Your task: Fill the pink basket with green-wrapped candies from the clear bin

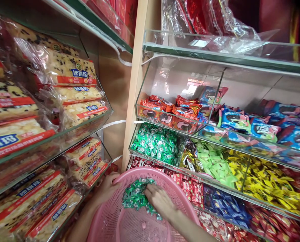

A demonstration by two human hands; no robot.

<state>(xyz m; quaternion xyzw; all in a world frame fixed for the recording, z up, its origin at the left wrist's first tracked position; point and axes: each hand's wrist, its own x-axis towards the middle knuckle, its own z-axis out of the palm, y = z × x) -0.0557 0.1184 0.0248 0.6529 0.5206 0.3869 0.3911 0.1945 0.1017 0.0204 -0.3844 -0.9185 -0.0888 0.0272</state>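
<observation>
Resting under right hand [160, 201]: green candies [134, 198]

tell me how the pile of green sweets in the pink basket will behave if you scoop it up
The green sweets are many small loose wrapped pieces, so they would likely spill between the fingers of the right hand. Their shiny wrappers look slippery. Each probably weighs little, and the pink basket the left hand steadies should catch strays.

Both forearms are bare as far as the picture shows, with no sleeve, cuff, watch or bracelet in sight. The left hand [109, 188] wears no glove or ring that can be made out (only its back and part of the wrist show). The right hand [158, 200] is ungloved too, its fingers [150, 192] bare and unadorned.
</observation>
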